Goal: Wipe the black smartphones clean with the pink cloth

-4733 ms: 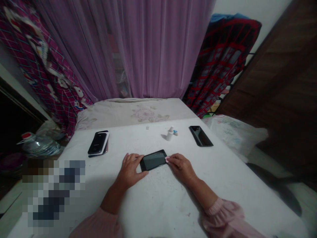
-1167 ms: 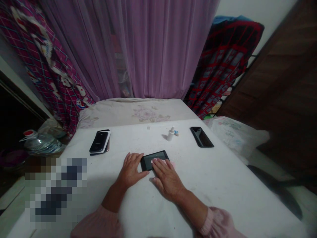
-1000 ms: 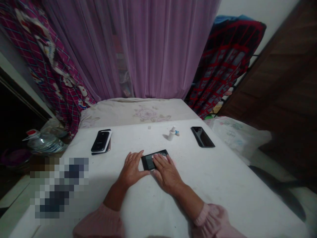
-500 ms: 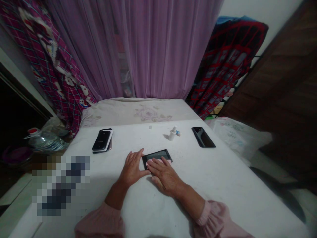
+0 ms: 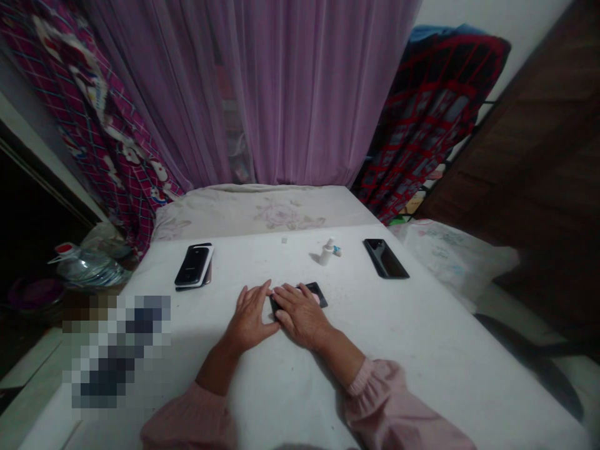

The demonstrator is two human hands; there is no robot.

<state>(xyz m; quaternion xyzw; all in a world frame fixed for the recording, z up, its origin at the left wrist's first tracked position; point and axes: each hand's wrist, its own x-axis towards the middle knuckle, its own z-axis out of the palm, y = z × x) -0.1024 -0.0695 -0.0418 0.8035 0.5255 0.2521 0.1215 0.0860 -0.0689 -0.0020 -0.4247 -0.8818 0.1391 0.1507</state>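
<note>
Head view: on the white table, a black phone lies crosswise to the person, its long axis running left to right and rising slightly rightward. The right hand is the nearer, lying over most of the phone, its fingers flat and loosely together, pinching nothing. The left hand rests just beside the phone's left end, its fingers spread on the table.
</note>
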